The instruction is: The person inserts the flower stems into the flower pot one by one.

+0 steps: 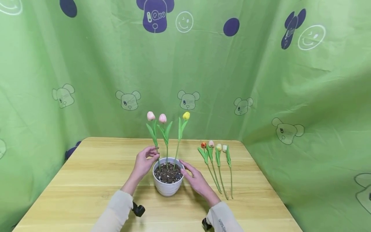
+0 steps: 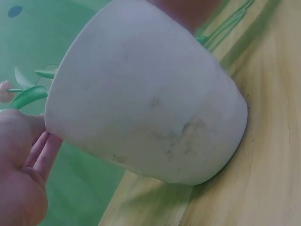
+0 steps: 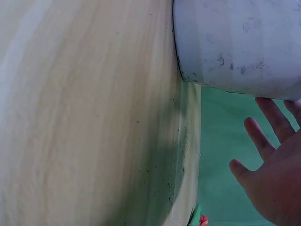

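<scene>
A white pot (image 1: 168, 188) filled with dark soil (image 1: 167, 174) stands on the table, with two pink tulips and one yellow tulip (image 1: 186, 115) upright in it. At the pot's left rim, my left hand (image 1: 143, 162) pinches the stem of the leftmost pink tulip (image 1: 151, 116). The other pink tulip (image 1: 163, 118) stands just right of it. My right hand (image 1: 198, 182) rests on the pot's right side, its fingers fairly straight and spread in the right wrist view. In the left wrist view, the pot (image 2: 141, 94) hides part of the left hand's fingertips.
Right of the pot, several loose tulips lie on the wooden table (image 1: 87, 180): a red one (image 1: 204, 145), a pink one (image 1: 211, 143), a pale yellow one (image 1: 218, 147) and a white one (image 1: 224, 148). Green printed curtain (image 1: 203, 64) surrounds the table's back and sides.
</scene>
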The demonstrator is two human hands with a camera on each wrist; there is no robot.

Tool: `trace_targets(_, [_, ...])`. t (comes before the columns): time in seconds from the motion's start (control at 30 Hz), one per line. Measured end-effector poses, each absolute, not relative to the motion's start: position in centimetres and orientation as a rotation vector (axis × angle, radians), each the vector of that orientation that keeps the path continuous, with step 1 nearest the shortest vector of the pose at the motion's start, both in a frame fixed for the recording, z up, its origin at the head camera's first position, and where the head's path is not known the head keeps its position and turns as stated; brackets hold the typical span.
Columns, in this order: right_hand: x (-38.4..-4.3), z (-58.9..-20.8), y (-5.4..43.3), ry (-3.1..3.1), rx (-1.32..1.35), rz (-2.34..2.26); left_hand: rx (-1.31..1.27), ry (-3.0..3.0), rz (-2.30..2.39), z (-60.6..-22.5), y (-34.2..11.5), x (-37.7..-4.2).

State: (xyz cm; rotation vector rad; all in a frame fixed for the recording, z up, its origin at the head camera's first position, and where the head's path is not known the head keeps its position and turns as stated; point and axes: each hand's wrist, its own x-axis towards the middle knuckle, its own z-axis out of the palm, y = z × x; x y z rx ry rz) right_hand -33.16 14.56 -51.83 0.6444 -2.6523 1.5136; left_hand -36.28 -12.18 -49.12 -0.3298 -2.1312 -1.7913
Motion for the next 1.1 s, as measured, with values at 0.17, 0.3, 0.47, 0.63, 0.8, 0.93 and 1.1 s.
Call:
trace_targets(0.17, [-33.2,-52.0,14.3,-2.647,0.634,1.523,-0.325,-2.159,-1.796,-49.3,-12.3,-36.3])
trace_targets(0.3, [-33.3,-52.1,14.2,-2.643,0.637,1.523,-0.324,-2.182,-1.795,-49.5,-12.4,-36.1])
trace_targets(0.47, [-33.3,-51.9,14.1,-2.632,0.639,1.538,-0.308,-2.199,-1.792,-49.5,-12.7,-35.8])
trace_targets(0.63, [-33.1,-51.9,14.3,-2.643,0.639,1.524,-0.319,-2.221,-1.775,-49.3,-12.9,-35.2])
trace_targets(0.8, [-33.1,-52.1,14.3,-2.64,0.645,1.537,-0.32,-2.247,-1.782,-49.4,-13.4,-34.3])
trace_targets(0.93, [-33.0,-52.0,14.3,-2.643,0.634,1.551,-0.368,-2.285,-1.83,-49.5,-13.8,-33.4])
trace_targets(1.1, [-33.1,-52.0,14.4,-2.635,0.641,1.563,-0.43,-2.321,-1.913,-49.9,-14.0,-31.8])
